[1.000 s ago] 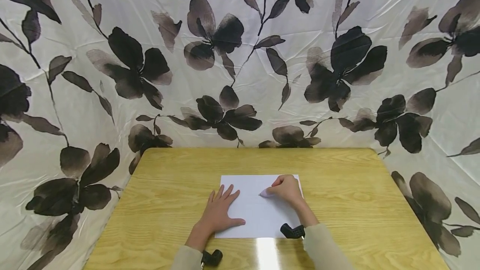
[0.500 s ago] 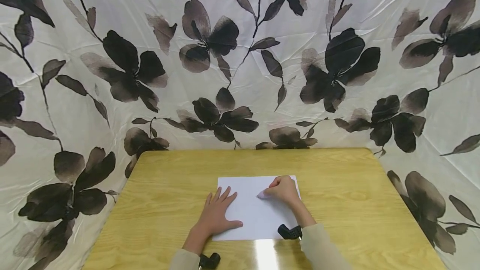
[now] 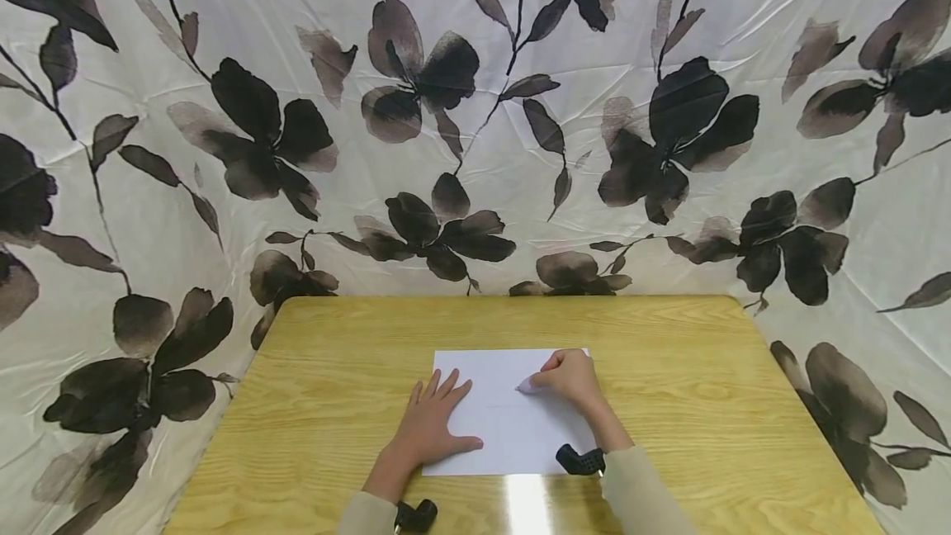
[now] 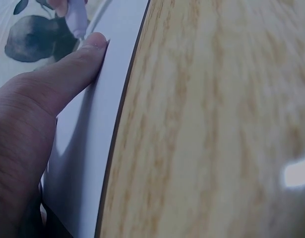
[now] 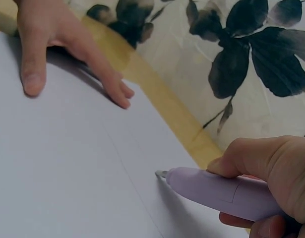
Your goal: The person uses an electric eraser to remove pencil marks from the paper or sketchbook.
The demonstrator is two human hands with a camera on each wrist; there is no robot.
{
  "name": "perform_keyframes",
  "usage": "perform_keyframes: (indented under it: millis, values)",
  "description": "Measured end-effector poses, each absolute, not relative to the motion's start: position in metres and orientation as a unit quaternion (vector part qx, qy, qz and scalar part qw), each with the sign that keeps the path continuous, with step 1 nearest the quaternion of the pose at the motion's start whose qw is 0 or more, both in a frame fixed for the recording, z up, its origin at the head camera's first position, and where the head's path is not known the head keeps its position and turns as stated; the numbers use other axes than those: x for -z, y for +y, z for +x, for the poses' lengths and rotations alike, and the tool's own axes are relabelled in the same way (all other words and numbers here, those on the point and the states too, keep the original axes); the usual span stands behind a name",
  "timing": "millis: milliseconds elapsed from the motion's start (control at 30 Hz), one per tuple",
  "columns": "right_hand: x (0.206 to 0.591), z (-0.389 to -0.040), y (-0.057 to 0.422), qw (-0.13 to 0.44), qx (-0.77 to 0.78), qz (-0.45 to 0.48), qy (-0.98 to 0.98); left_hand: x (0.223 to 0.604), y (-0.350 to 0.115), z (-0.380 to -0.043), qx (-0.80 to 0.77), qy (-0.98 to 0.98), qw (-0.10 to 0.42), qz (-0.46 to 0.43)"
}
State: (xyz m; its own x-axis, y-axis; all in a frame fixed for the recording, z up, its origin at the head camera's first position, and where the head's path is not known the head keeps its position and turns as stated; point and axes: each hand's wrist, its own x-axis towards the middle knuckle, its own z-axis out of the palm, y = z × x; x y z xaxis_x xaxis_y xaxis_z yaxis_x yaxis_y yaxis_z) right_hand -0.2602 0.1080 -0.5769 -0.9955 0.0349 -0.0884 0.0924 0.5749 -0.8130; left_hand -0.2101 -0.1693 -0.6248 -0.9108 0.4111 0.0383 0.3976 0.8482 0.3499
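A white sheet of paper lies on the wood-grain table, with thin faint lines across it in the right wrist view. My left hand rests on its left side, fingers spread and thumb out. My right hand pinches a thick lavender pen-shaped tool with a small pale tip, held low at a slant. Its tip is at the paper near a faint line; whether it touches is hard to tell. In the left wrist view, my left thumb lies along the sheet near its edge.
The yellowish table extends around the paper on all sides. Behind and beside it hangs a white cloth with dark flowers. Black wrist devices, such as the one at the right wrist, sit low over the table. A bright reflection shines near the front.
The lavender tool's tip has moved slightly to the right over the paper, together with my right hand. My left hand keeps its place on the sheet. The head view has shifted a little.
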Motion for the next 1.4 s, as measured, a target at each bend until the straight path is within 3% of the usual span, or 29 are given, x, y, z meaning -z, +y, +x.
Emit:
perform_keyframes:
  millis: [1400]
  values:
    - [0.578, -0.26, 0.104, 0.04, 0.485, 0.035, 0.873, 0.629, -0.171, -0.211, -0.169, 0.962, 0.011, 0.215]
